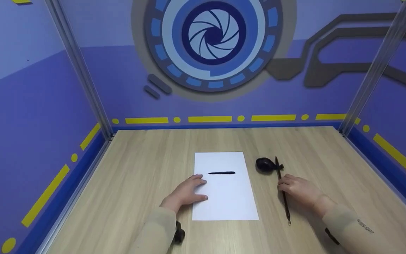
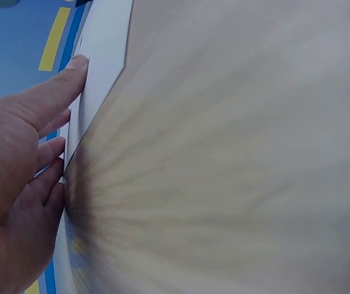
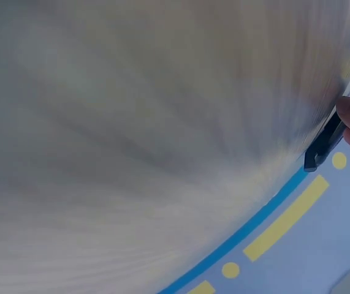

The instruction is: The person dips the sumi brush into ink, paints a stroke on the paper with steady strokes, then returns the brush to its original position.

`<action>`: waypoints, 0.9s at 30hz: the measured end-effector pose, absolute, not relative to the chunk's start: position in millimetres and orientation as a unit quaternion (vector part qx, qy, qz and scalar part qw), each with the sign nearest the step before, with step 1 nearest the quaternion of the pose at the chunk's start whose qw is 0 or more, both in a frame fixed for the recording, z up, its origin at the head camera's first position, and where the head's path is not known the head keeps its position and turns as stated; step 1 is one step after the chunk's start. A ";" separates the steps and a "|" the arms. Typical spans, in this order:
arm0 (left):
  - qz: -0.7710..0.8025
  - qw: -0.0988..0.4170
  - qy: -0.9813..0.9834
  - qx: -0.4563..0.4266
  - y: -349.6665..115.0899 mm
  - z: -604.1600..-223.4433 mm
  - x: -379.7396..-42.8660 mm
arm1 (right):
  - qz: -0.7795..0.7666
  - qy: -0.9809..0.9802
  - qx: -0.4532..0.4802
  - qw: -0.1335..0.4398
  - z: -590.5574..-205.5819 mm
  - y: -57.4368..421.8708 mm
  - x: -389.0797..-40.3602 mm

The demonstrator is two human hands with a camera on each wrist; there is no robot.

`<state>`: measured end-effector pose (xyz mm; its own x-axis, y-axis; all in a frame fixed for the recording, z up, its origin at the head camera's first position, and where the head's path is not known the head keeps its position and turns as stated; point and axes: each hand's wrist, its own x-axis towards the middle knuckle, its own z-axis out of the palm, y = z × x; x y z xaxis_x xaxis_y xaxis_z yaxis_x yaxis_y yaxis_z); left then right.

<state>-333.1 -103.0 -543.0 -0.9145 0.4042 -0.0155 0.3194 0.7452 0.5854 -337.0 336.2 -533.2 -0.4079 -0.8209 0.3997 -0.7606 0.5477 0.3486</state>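
A sheet of white paper lies on the table, bearing one horizontal black stroke. My left hand rests on its left edge, fingers and thumb spread apart; the left wrist view shows this hand against the paper. To the right of the sheet, my right hand pinches a dark writing brush around the middle of its handle. The brush's tip points away from me, across the small end of a round black ink dish. In the right wrist view, thumb and fingers hold the dark handle.
The wooden table is enclosed by blue-purple printed walls at the back and sides. Metal posts stand at the back corners. A dark strap with a small device is on the left wrist.
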 end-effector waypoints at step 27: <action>0.309 0.070 0.927 0.198 -104.9 -542.0 -332.3 | 0.019 -0.814 0.490 0.312 -532.3 342.1 -343.1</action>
<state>-332.3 -104.9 -542.0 -0.9113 0.4116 -0.0078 0.3247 0.7302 0.6012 -343.1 342.1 -532.3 -0.3257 -0.7850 0.5270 -0.8089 0.5199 0.2745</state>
